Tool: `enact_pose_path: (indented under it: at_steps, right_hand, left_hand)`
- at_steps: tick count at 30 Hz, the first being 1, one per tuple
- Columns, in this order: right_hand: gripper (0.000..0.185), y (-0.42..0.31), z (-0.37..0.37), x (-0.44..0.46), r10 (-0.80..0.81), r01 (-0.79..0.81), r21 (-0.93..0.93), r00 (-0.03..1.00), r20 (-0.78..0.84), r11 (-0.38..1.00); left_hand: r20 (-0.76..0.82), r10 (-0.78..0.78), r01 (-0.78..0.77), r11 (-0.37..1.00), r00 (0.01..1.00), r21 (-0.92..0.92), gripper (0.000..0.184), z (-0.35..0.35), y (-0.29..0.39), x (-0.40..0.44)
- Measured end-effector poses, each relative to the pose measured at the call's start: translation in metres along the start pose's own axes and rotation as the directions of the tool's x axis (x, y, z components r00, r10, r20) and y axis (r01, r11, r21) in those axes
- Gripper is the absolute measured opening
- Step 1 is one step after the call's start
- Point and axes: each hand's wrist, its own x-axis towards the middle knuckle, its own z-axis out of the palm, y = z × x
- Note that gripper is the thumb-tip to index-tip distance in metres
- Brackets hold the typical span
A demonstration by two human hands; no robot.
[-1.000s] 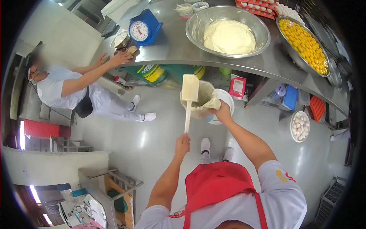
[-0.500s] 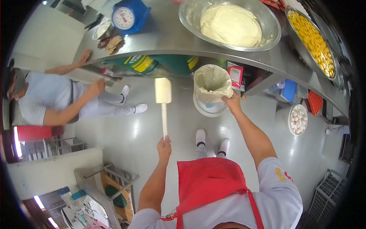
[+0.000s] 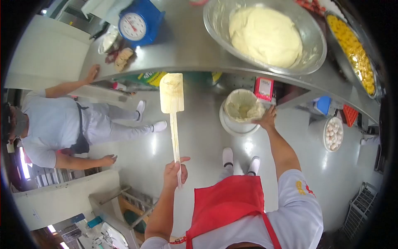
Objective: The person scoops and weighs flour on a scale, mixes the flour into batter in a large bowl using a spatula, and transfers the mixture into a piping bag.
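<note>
My left hand point(image 3: 175, 174) is closed on the handle of a large rubber spatula point(image 3: 172, 97), one finger sticking out to the side. Pale smears cover its blade, which points toward the counter. My right hand point(image 3: 266, 118) is at the right rim of a pale bag point(image 3: 242, 103), fingers apart and fingertips against or just beside its edge. The bag sits in a white bucket point(image 3: 234, 128) on the floor, with some pale residue inside. A big metal bowl point(image 3: 319, 58) on the counter holds a mound of pale dough point(image 3: 265, 37).
The steel counter point(image 3: 182, 54) spans the front, with a blue scale point(image 3: 153, 20) at left. A tray of yellow pieces point(image 3: 352, 54) stands right. A red box point(image 3: 263, 89) is under the counter. A bucket of eggs point(image 3: 333, 133) stands right. Another person point(image 3: 58, 118) is at left.
The bag has gone down into the bucket, and my right hand's fingers have spread at its rim. The spatula has turned and its handle slid lower through my left hand. The other person's arm has lowered.
</note>
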Motion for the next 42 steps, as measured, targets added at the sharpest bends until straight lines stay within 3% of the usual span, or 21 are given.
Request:
enact_pose_path:
  at_steps: [2, 4, 6, 8, 9, 11, 12, 13, 14, 16, 22, 24, 25, 26, 27, 30, 31, 34, 38, 40, 42]
  right_hand:
    - [0.144, 0.002, -0.019, -0.005, -0.005, -0.004, 0.081, 0.994, 0.111, 0.997]
    - [0.143, 0.006, -0.029, -0.013, -0.088, 0.084, 0.280, 0.996, 0.000, 0.956]
    - [0.132, -0.001, -0.053, -0.026, -0.165, 0.202, 0.266, 0.974, -0.155, 0.943]
    - [0.103, -0.029, -0.104, -0.052, -0.254, 0.125, 0.629, 0.960, 0.120, 0.767]
    - [0.103, -0.036, -0.124, -0.055, -0.260, 0.155, 0.627, 0.963, 0.078, 0.763]
    - [0.064, -0.047, -0.156, -0.059, -0.454, 0.201, 0.764, 0.881, 0.133, 0.614]
    - [0.064, -0.056, -0.176, -0.066, -0.455, 0.220, 0.764, 0.884, 0.107, 0.606]
    - [0.052, -0.068, -0.204, -0.072, -0.392, 0.071, 0.902, 0.913, 0.113, 0.425]
    - [0.040, -0.077, -0.227, -0.074, -0.340, -0.075, 0.976, 0.930, 0.143, 0.205]
    - [0.030, -0.088, -0.263, -0.069, -0.158, -0.067, 0.995, 0.986, 0.055, -0.071]
    - [0.036, -0.076, -0.289, 0.007, -0.265, 0.057, 0.995, 0.964, -0.034, 0.076]
    - [0.039, -0.066, -0.313, 0.009, -0.146, -0.028, 0.857, 0.982, 0.119, 0.515]
    - [0.039, -0.063, -0.330, 0.004, -0.155, -0.034, 0.855, 0.979, 0.132, 0.517]
    - [0.041, -0.062, -0.351, -0.003, -0.204, 0.182, 0.458, 0.979, -0.002, 0.870]
    - [0.044, -0.063, -0.373, -0.010, -0.321, 0.313, -0.096, 0.942, -0.093, 0.945]
    - [0.039, -0.112, -0.421, -0.086, -0.574, 0.583, -0.091, 0.741, -0.349, 0.808]
    - [0.034, -0.132, -0.433, -0.118, -0.687, 0.681, -0.168, 0.629, -0.363, 0.712]
    - [0.038, -0.181, -0.464, -0.222, -0.950, 0.825, -0.488, 0.309, -0.036, 0.287]
    - [0.032, -0.204, -0.446, -0.282, -0.963, 0.663, -0.743, -0.126, -0.236, 0.095]
    - [0.032, -0.212, -0.443, -0.292, -0.927, 0.629, -0.776, -0.259, -0.271, 0.050]
    - [0.032, -0.220, -0.446, -0.303, -0.975, 0.683, -0.731, -0.160, -0.151, 0.001]
  left_hand:
    - [0.094, 0.016, -0.010, 0.998, 0.995, -0.069, 0.050, 0.002, 0.024, 0.004]
    - [0.240, 0.027, 0.004, 0.992, 0.970, -0.127, 0.059, 0.000, 0.044, 0.008]
    - [0.307, 0.072, -0.032, 0.991, 0.949, -0.133, 0.061, -0.001, 0.060, 0.012]
    - [0.382, 0.121, -0.071, 0.987, 0.916, -0.142, 0.062, 0.003, 0.070, 0.022]
    - [0.397, 0.123, -0.063, 0.985, 0.909, -0.162, 0.061, 0.006, 0.071, 0.027]
    - [0.432, 0.142, -0.071, 0.982, 0.891, -0.177, 0.061, 0.018, 0.076, 0.040]
    - [0.248, 0.194, -0.199, 0.980, 0.949, -0.008, 0.054, 0.029, 0.076, 0.046]
    - [0.061, 0.284, -0.291, 0.941, 0.957, 0.176, 0.048, 0.040, 0.078, 0.054]
    - [0.072, 0.303, -0.311, 0.934, 0.950, 0.174, 0.048, 0.048, 0.081, 0.061]
    - [0.003, 0.523, -0.472, 0.766, 0.852, 0.436, 0.034, 0.063, 0.087, 0.071]
    - [-0.059, 0.520, -0.480, 0.821, 0.852, 0.309, 0.027, 0.122, 0.097, 0.095]
    - [-0.061, 0.497, -0.458, 0.835, 0.866, 0.305, 0.024, 0.142, 0.103, 0.094]
    - [-0.064, 0.468, -0.431, 0.853, 0.882, 0.294, 0.022, 0.150, 0.105, 0.092]
    - [-0.082, 0.469, -0.427, 0.853, 0.879, 0.300, 0.022, 0.155, 0.104, 0.094]
    - [-0.160, 0.564, -0.472, 0.790, 0.810, 0.392, 0.021, 0.159, 0.102, 0.099]
    - [-0.187, 0.799, -0.488, 0.515, 0.572, 0.705, 0.024, 0.165, 0.105, 0.103]
    - [-0.228, 0.707, -0.409, 0.607, 0.669, 0.681, 0.026, 0.163, 0.109, 0.103]
    - [-0.182, 0.645, -0.430, 0.667, 0.742, 0.608, 0.021, 0.158, 0.125, 0.115]
    - [-0.110, 0.449, -0.397, 0.861, 0.887, 0.317, 0.021, 0.169, 0.158, 0.121]
    - [0.043, 0.365, -0.361, 0.887, 0.930, 0.288, 0.024, 0.173, 0.171, 0.121]
    - [0.056, 0.359, -0.356, 0.874, 0.932, 0.330, 0.024, 0.176, 0.185, 0.119]
